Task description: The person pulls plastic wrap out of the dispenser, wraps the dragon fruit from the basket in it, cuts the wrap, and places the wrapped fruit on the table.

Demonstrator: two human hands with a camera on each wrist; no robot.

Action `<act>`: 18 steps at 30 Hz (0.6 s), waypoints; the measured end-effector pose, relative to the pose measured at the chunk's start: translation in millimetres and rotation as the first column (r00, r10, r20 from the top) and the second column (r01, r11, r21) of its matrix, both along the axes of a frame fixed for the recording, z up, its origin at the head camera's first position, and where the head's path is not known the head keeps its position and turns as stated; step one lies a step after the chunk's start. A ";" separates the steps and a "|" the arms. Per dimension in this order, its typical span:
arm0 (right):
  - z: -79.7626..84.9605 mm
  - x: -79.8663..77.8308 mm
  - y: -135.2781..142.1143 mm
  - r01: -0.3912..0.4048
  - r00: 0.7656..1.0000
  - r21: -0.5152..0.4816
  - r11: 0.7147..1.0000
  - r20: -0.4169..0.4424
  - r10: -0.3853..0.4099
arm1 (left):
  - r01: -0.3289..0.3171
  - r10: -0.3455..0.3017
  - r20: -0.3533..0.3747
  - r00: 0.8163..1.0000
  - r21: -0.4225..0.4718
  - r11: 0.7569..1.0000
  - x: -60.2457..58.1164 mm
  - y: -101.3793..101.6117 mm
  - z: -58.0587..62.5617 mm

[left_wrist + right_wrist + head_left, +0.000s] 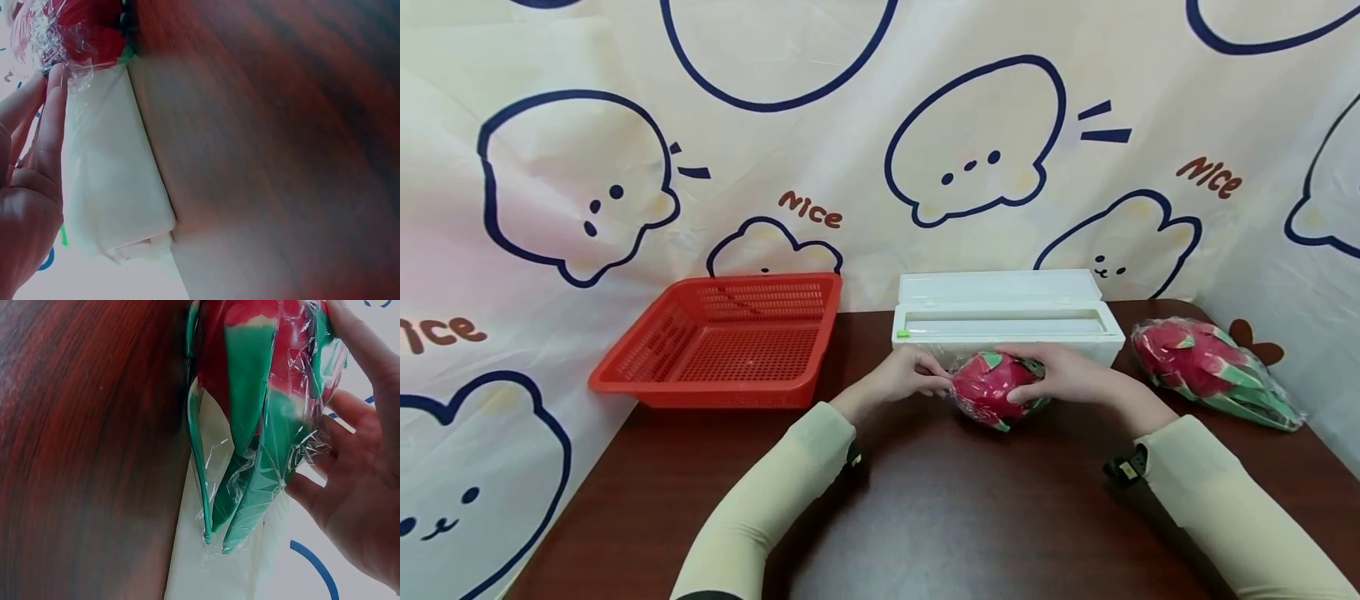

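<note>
A red dragon fruit (pixel 987 385) with green scales, wrapped in clear cling film (pixel 80 76), is held low over the table, in front of a white cling film box. My left hand (pixel 901 375) pinches the film at the fruit's left end, thumb and fingertips together in the left wrist view. From the right, my right hand (pixel 1066 373) grips the fruit, its thumb on the near side and fingers over the top and behind. Green scale tips (pixel 247 500) under crinkled film point toward the right wrist camera.
Behind the fruit stands the white cling film box (pixel 1000 289) with its lid raised. A red plastic basket (pixel 707 387) sits at the back left. Another film-wrapped dragon fruit (pixel 1198 354) lies at the right on the brown table (pixel 955 517). A printed cloth (pixel 850 167) hangs behind.
</note>
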State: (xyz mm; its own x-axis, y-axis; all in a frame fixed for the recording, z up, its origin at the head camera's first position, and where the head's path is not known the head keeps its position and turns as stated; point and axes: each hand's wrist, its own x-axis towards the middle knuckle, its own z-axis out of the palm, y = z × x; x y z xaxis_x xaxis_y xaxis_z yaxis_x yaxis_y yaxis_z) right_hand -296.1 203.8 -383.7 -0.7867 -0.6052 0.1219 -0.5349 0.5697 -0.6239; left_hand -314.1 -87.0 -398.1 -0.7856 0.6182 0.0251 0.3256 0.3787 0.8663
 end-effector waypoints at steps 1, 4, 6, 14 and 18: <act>-0.1 -0.2 0.5 -0.006 1.000 -0.005 1.000 0.007 0.006 | 0.000 0.000 -0.004 1.000 -0.001 1.000 1.2 0.3 0.4; 0.9 -1.4 0.8 -0.016 0.999 -0.005 1.000 0.028 0.016 | -0.009 0.009 -0.012 1.000 -0.010 1.000 3.1 1.2 1.1; 1.6 -2.1 0.9 -0.021 0.999 0.001 1.000 0.039 0.021 | -0.015 0.015 -0.013 1.000 -0.017 1.000 3.0 2.1 1.3; -0.9 -6.0 1.7 -0.032 0.999 0.016 0.999 0.043 0.031 | -0.031 0.030 -0.010 0.999 -0.030 0.999 3.0 2.8 0.3; -4.5 -4.8 4.4 -0.026 0.999 -0.021 0.999 0.029 0.027 | -0.003 0.001 -0.039 0.999 -0.048 0.999 5.2 3.8 0.6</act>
State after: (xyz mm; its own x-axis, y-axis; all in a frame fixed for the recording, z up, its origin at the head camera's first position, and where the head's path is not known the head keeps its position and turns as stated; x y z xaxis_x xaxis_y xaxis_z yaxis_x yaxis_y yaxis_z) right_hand -300.8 208.2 -388.2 -0.7740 -0.6233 0.1111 -0.5306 0.5428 -0.6510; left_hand -308.9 -83.2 -397.5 -0.7861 0.6175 0.0262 0.3580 0.4204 0.8337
